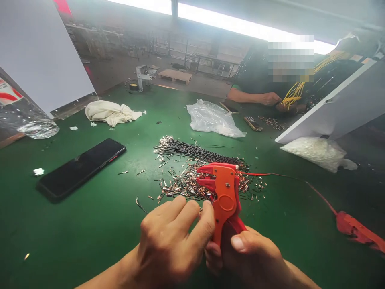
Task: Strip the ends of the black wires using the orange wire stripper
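Observation:
My right hand (255, 249) is wrapped round the handles of an orange and red wire stripper (226, 188), held upright with its jaws to the left. Close against the tool's left side, my left hand (177, 237) is closed in a pinch on a thin dark wire (140, 205), whose end sticks out past the knuckles. The fingertips and the wire's other end near the stripper are mostly hidden. Behind the tool lie a bundle of black wires (192, 149) with bare metal ends and a heap of cut wire scraps (183, 182).
A phone (84, 168), white cloth (112, 113), plastic bag (212, 118) and water bottle (36, 120) are on the green table (99, 237). Red cord runs right to a red tool (357, 228). A filled bag (315, 152) sits by a white panel. Across the table, a person holds yellow wires (291, 96).

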A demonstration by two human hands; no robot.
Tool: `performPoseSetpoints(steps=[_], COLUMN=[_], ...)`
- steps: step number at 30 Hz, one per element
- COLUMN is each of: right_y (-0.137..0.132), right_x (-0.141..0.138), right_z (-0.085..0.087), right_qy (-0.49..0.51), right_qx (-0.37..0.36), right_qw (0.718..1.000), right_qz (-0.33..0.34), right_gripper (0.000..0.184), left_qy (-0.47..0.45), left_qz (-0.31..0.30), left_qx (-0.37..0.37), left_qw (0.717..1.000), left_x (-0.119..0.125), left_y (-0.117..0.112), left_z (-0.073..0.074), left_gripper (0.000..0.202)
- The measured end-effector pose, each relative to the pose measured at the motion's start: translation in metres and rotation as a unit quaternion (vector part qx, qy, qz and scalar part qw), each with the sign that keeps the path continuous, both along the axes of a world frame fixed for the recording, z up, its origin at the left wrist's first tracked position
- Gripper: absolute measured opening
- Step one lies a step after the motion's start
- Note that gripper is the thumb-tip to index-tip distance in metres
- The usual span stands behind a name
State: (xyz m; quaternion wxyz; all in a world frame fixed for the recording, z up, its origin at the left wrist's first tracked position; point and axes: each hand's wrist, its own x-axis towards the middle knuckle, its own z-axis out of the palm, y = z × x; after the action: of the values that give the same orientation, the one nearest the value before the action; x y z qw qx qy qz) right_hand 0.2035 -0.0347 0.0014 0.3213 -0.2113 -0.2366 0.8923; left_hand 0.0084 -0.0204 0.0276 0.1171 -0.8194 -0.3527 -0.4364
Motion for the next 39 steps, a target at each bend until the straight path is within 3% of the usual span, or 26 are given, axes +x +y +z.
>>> performPoseSetpoints(steps=[6, 11, 15, 21, 30, 33, 36, 39], right_y=[0.006, 0.013, 0.013, 0.013, 0.015, 0.02, 0.018, 0.009], right_x=[-0.003, -0.006, -0.009, -0.011, 0.004, 0.011, 0.014, 0.015], right_z=[0.009, 0.021, 0.02, 0.019, 0.017, 0.016, 0.01, -0.001], right_qy=[0.015, 0.02, 0.018, 0.025, 0.007, -0.036, -0.078, -0.136], right_qx=[0.015, -0.002, -0.028, 0.038, 0.079, 0.111, 0.148, 0.184], right_qw=[1.0, 0.993, 0.994, 0.994, 0.992, 0.985, 0.978, 0.969], right_qz=[-0.012, -0.117, -0.108, -0.104, -0.096, -0.13, -0.122, -0.094], right_gripper=[0.038, 0.028, 0.026, 0.024, 0.038, 0.036, 0.034, 0.04], left_qy=[-0.005, 0.022, 0.013, -0.044, -0.046, -0.043, -0.018, -0.016], left_qz=[0.038, -0.037, -0.024, -0.059, -0.104, -0.029, 0.039, 0.059], left_qx=[-0.023, -0.151, -0.26, -0.377, -0.339, -0.257, -0.179, -0.146], left_qw=[0.999, 0.988, 0.965, 0.923, 0.934, 0.965, 0.983, 0.987], left_x=[-0.001, 0.012, 0.022, 0.029, 0.016, 0.005, -0.001, -0.001], left_y=[0.004, -0.007, -0.015, -0.013, -0.008, 0.001, 0.009, 0.011], left_z=[0.004, -0.005, -0.021, -0.028, -0.025, -0.021, -0.019, -0.017], left_gripper=[0.016, 0.047, 0.058, 0.04, 0.031, 0.013, 0.017, 0.015])
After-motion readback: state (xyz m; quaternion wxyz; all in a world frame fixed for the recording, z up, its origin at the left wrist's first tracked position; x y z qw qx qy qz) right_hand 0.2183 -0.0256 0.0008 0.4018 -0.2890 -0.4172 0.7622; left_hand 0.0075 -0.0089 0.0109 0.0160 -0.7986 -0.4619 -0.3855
